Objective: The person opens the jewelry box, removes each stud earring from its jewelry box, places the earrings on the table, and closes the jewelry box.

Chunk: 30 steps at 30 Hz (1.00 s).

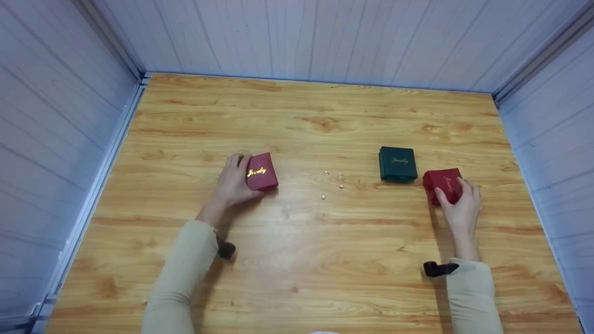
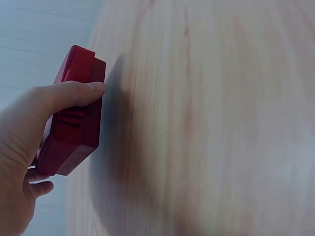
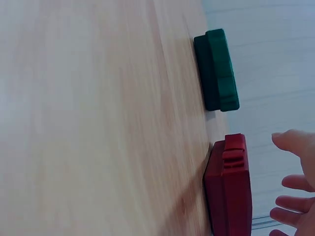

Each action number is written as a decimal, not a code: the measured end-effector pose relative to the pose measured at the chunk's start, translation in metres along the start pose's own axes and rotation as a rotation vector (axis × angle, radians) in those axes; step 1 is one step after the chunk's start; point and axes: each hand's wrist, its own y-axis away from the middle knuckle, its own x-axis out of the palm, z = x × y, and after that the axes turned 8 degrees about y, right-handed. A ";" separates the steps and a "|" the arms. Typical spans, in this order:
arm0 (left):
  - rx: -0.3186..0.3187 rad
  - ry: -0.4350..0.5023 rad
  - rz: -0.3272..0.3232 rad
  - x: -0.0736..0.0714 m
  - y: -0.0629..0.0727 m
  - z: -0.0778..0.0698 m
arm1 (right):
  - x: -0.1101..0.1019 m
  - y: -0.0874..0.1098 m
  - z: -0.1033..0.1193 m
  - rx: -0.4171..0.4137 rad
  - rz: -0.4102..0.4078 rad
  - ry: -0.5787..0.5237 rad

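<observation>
Left: maroon jewelry box (image 1: 262, 172) pinched between thumb and fingers of left hand (image 1: 234, 182); lid on, "Jewelry" printed in gold on top. Mid-table: four tiny stud-like pieces (image 1: 341, 187) scattered loose on wood-grain tabletop (image 1: 297, 260). Next: dark green jewelry box (image 1: 398, 163), lid on, same "Jewelry" lettering. Far right, near the green one: red jewelry box (image 1: 441, 178), bow on side, lid on, "Jewelry" printed fainter; right hand (image 1: 464, 208) held over it, fingers spread, clear of box. Contents of all three hidden by lids.
</observation>
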 end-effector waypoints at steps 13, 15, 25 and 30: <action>0.057 0.034 -0.071 0.018 0.020 -0.026 | 0.000 0.028 0.013 -0.116 -0.118 -0.134; 0.055 0.044 -0.074 0.022 0.024 -0.031 | -0.001 0.033 0.017 -0.127 -0.116 -0.152; 0.083 0.066 -0.075 0.036 0.040 -0.057 | 0.003 0.055 0.028 -0.149 -0.094 -0.230; 0.106 0.077 -0.079 0.042 0.046 -0.069 | 0.007 0.064 0.034 -0.182 -0.090 -0.276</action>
